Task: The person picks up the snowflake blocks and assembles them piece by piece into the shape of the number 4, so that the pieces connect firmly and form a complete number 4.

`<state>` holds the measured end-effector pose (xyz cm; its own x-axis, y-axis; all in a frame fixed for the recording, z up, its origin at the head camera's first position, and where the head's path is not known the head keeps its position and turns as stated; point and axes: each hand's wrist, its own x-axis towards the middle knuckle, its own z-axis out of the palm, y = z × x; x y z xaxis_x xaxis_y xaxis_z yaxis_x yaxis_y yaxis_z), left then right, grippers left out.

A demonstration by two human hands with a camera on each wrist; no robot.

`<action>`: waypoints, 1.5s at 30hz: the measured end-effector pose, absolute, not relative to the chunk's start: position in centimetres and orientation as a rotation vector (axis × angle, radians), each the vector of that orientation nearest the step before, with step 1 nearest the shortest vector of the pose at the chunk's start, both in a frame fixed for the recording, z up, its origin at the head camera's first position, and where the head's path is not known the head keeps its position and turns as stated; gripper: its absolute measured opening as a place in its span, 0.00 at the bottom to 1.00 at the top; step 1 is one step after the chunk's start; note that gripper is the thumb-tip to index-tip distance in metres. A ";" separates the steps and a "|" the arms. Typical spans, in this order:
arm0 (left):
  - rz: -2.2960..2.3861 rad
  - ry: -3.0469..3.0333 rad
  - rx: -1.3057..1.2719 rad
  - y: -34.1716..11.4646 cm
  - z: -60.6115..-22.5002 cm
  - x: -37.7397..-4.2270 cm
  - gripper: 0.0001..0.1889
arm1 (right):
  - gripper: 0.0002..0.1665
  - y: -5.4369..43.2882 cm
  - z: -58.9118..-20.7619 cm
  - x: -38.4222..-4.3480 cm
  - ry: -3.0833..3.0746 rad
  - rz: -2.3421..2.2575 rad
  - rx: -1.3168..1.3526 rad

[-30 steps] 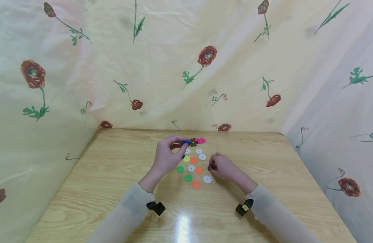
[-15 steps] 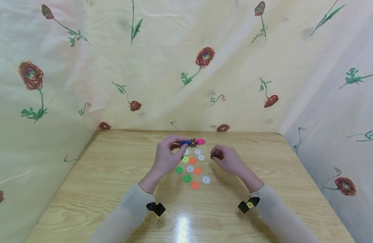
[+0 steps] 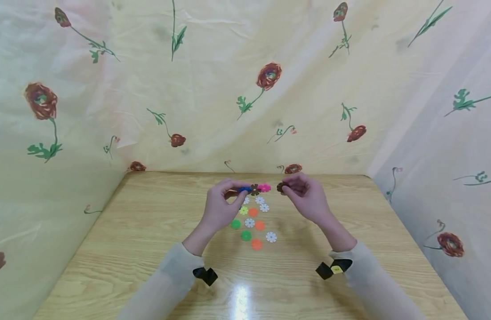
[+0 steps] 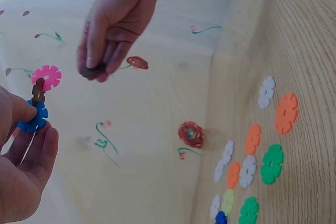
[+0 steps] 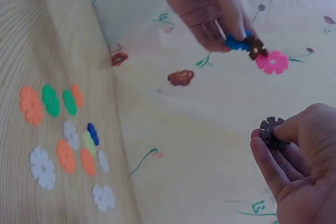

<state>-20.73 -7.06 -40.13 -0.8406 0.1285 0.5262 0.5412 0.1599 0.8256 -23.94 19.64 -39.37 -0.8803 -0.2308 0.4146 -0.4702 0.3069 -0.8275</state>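
My left hand pinches a blue notched snowflake disc between thumb and fingers. That disc is slotted into a brown disc, which joins a pink disc at the far end, making a short chain above the table. To the right of the pink disc, and apart from it, my right hand holds a single dark brown disc by thumb and fingertips. In the left wrist view this disc is mostly covered by the fingers.
Loose discs lie flat on the wooden table below the hands: orange, green, white, yellow and a dark blue one. Flower-printed cloth hangs behind the table and at both sides.
My right hand has risen from beside the loose discs, carrying the brown disc up and away to the chain's height. The left hand and its chain stay nearly still.
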 end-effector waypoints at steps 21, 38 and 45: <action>-1.710 -2.117 -0.648 -6.9 -40.4 -20.6 0.08 | 0.17 18.1 -37.0 -22.0 -2.287 2.035 0.515; -2.007 -2.082 -0.793 -5.9 -40.5 -20.3 0.09 | 0.10 18.3 -38.0 -22.5 -2.170 2.288 0.511; -1.980 -2.072 -0.834 -4.5 -40.8 -20.2 0.10 | 0.09 18.0 -38.3 -22.4 -2.206 2.337 0.457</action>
